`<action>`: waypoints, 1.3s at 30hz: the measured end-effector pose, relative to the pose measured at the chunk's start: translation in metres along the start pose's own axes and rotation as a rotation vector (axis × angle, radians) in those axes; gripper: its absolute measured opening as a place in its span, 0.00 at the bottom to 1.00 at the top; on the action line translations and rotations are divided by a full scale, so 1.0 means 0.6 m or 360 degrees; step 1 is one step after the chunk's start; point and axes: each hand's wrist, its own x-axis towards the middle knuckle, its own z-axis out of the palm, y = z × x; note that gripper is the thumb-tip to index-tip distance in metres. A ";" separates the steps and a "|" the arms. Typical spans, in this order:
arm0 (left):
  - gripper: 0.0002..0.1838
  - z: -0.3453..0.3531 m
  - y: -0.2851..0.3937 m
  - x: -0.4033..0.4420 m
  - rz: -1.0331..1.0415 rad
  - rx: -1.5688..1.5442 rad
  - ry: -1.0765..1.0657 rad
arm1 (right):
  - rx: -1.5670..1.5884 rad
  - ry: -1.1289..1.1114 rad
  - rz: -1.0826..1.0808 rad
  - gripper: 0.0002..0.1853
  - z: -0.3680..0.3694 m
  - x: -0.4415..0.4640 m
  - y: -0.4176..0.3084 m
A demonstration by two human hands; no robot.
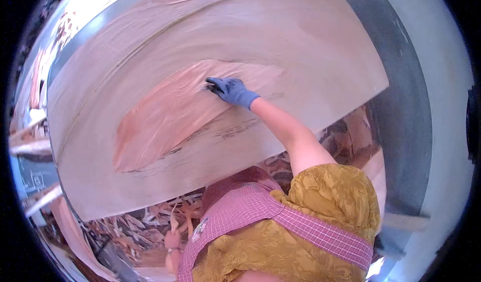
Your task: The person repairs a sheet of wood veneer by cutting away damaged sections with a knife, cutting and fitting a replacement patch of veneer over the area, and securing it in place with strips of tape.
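My right hand (228,90), in a blue glove with dark-coated fingers, lies on a reddish wood veneer piece (165,114). Its fingers reach out to the left, and their undersides are hidden. This piece has an uneven outline and rests on a large, paler sheet (320,56) that looks like wood veneer. Dark torn-looking marks run along the piece's lower edge. Low at my left side, my bare left hand (173,239) hangs beside the apron, above scattered wood strips. It is small and blurred, so whether it holds anything is unclear.
Broken veneer strips (133,234) litter the floor below the sheet's near edge. More brownish scraps (350,131) lie under its right corner. A dark grey band (401,81) curves along the right. Pale boards (32,146) jut in at the far left.
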 end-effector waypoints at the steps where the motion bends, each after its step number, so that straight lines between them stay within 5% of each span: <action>1: 0.24 0.007 -0.014 0.002 0.0331 0.0112 -0.0070 | 0.0036 0.0041 -0.0034 0.17 0.003 0.005 0.000; 2: 0.27 0.022 -0.032 0.013 0.0657 0.0217 -0.0139 | 0.0064 0.0083 -0.0083 0.16 0.000 0.011 -0.002; 3: 0.22 0.016 -0.030 -0.015 0.0175 0.0039 -0.0160 | 0.0060 0.0165 -0.0123 0.16 -0.009 0.000 -0.016; 9: 0.21 0.093 -0.147 0.040 0.0133 0.0014 -0.0040 | 0.0289 0.0375 -0.0230 0.14 0.070 -0.174 -0.210; 16: 0.27 0.040 -0.359 0.097 0.0126 -0.0407 0.0234 | 0.0998 -0.0481 0.0150 0.14 0.326 -0.305 -0.476; 19: 0.35 0.107 -0.512 0.235 0.0102 -0.0303 -0.0034 | 0.1100 -0.0592 0.0274 0.12 0.439 -0.305 -0.580; 20: 0.35 0.069 -0.556 0.277 0.0224 -0.0195 -0.0146 | 0.1329 -0.0622 0.0323 0.12 0.437 -0.297 -0.642; 22: 0.31 -0.116 -0.589 0.259 0.0268 0.0026 -0.0038 | 0.0985 -0.0755 0.0030 0.15 0.447 -0.266 -0.705; 26: 0.23 -0.370 -0.711 0.402 0.0184 -0.1252 0.1298 | 0.1206 -0.0832 0.0220 0.20 0.470 -0.188 -0.864; 29: 0.19 -0.638 -0.758 0.402 0.0661 -0.1613 0.1942 | 0.1223 -0.0901 0.0347 0.22 0.496 -0.125 -0.963; 30: 0.19 -0.683 -0.811 0.568 0.0919 -0.1791 0.2118 | 0.1202 -0.0914 0.0390 0.23 0.500 -0.101 -1.000; 33: 0.26 -0.906 -0.851 0.471 0.1054 -0.1983 0.2036 | 0.1340 -0.0834 0.0054 0.22 0.565 -0.006 -1.088; 34: 0.28 -0.952 -0.858 0.485 0.1249 -0.2386 0.2008 | 0.1389 -0.0846 0.0050 0.22 0.588 0.024 -1.117; 36: 0.36 -1.032 -0.887 0.479 0.1318 -0.2701 0.1486 | 0.1501 -0.0832 0.0023 0.22 0.624 0.103 -1.186; 37: 0.35 -1.063 -0.895 0.473 0.1194 -0.2757 0.1328 | 0.1448 -0.0779 -0.0008 0.21 0.654 0.138 -1.216; 39: 0.32 -1.085 -0.920 0.473 0.1446 -0.2754 0.0973 | 0.1554 -0.0766 -0.0126 0.21 0.678 0.198 -1.286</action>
